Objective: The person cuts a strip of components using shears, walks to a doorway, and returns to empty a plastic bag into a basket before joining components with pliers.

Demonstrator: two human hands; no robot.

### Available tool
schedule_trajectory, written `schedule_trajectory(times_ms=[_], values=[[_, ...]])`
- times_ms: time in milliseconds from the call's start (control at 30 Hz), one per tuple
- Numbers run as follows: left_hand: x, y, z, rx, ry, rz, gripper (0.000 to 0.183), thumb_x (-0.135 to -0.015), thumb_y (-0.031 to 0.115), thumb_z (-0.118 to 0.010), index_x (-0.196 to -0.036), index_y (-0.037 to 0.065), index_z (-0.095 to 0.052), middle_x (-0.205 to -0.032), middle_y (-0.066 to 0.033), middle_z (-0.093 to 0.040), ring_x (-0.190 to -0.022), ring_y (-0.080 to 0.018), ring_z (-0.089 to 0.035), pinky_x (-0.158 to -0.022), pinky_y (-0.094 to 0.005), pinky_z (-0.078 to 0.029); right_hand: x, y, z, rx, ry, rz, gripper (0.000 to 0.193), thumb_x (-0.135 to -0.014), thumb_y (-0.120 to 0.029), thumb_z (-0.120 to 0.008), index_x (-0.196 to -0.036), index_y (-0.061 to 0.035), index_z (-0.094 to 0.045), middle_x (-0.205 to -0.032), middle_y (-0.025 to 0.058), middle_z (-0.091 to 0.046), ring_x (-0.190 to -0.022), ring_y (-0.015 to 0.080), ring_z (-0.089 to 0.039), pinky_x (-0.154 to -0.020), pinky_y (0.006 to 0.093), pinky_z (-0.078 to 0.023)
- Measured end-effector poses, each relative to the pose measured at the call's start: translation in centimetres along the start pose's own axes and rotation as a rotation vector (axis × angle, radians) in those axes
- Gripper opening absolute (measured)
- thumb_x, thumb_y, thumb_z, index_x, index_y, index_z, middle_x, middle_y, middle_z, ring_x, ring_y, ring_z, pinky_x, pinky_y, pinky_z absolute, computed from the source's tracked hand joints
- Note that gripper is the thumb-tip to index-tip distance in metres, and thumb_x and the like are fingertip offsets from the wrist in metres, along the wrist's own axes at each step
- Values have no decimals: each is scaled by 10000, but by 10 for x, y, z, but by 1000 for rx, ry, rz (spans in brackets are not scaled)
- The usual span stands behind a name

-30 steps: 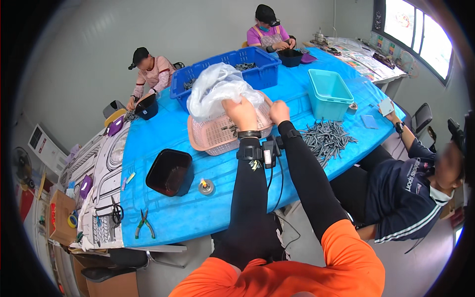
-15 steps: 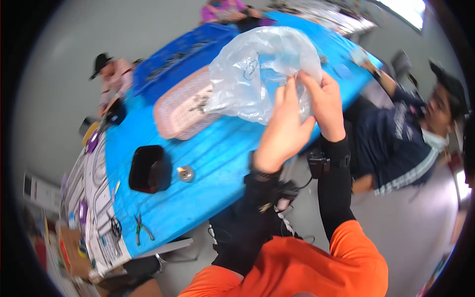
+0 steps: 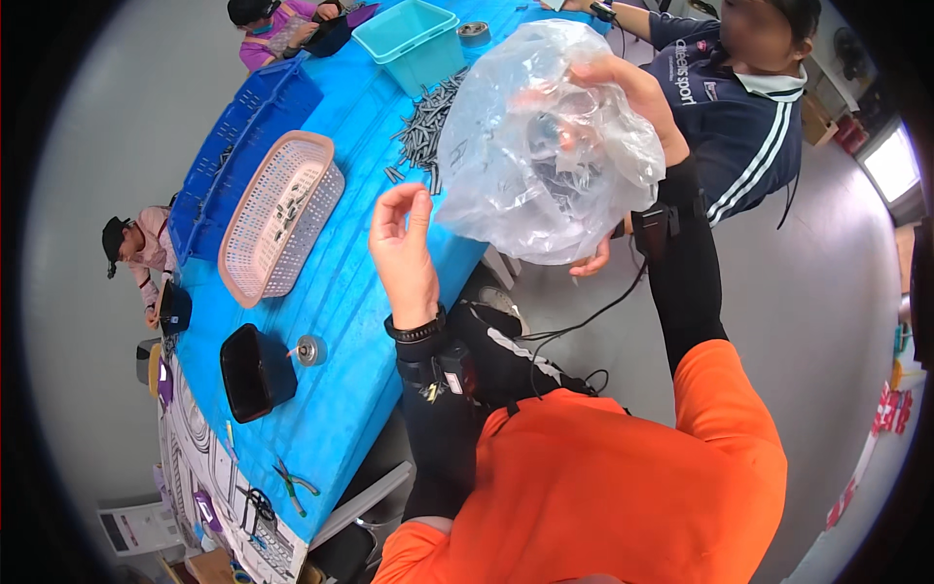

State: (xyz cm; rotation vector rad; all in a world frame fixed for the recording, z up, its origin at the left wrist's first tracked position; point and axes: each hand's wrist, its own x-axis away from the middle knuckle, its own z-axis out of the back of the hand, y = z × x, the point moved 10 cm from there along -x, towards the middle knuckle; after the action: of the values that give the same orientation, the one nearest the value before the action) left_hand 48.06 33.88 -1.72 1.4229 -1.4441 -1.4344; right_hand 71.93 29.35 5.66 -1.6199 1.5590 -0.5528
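**Clear bag held up in the right hand, left hand free beside it**

Head view: The right hand (image 3: 623,83) is raised above the edge of the blue desk (image 3: 350,292), its fingers clamped on the top of a large clear plastic bag (image 3: 545,146). The bag hangs puffed out below the grip, off the desk surface, with some small dark pieces showing dimly through the crinkled film; what they are cannot be told. The left hand (image 3: 404,248) is lifted just beside the bag, to its left, not touching it. Its fingers are curled, thumb and forefinger tips close together, gripping nothing.

On the desk behind the bag lies a heap of grey metal parts (image 3: 423,127). To the left of the left hand sits a pink perforated basket (image 3: 277,214) with a few small pieces inside, and beyond it a blue crate (image 3: 243,146). A teal tub (image 3: 413,39) stands at the far end. Nearer the person, a black bin (image 3: 255,372) rests close to a small round metal piece (image 3: 308,349). Green-handled pliers (image 3: 292,484) lie near the desk's near corner.

A seated person in a dark top (image 3: 739,117) is right behind the bag.
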Motion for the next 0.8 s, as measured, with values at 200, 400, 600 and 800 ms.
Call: schedule_trajectory(times_ms=[200, 400, 600, 800], values=[[22, 6, -44, 81, -185, -55, 604, -745, 31, -666, -1245, 12, -329, -1060, -70, -500, -996, -157, -494, -857, -273, -410, -10, -9, -44, 122, -285, -77, 218, -801, -141, -539, -945, 16, -586, -861, 111, -622, -593, 214, -608, -527, 298, -494], [13, 8, -10, -35, -161, -85, 528, -736, 21, -667, -1189, 12, -396, -1003, -48, -483, -931, -135, -476, -798, -242, -421, -34, -46, -30, 467, -197, 79, 197, -787, -149, -581, -931, -16, -603, -859, 47, -604, -763, 106, -567, -614, 226, -458], [33, 35, -38, -21, -218, -132, 735, -679, 170, -761, -1253, 44, -320, -1179, -84, -396, -1054, -181, -423, -808, -326, -433, -38, -41, -51, 540, -249, 65, 247, -790, -188, -607, -977, -27, -585, -912, 42, -592, -831, 113, -552, -734, 244, -449], [68, 25, -16, -454, 143, -139, 571, -671, 108, -751, -1133, 13, -430, -1038, -91, -506, -987, -176, -495, -786, -310, -441, -39, -35, -65, 377, -195, 70, 241, -806, -167, -604, -995, -21, -577, -936, 45, -589, -861, 127, -547, -767, 242, -432]])
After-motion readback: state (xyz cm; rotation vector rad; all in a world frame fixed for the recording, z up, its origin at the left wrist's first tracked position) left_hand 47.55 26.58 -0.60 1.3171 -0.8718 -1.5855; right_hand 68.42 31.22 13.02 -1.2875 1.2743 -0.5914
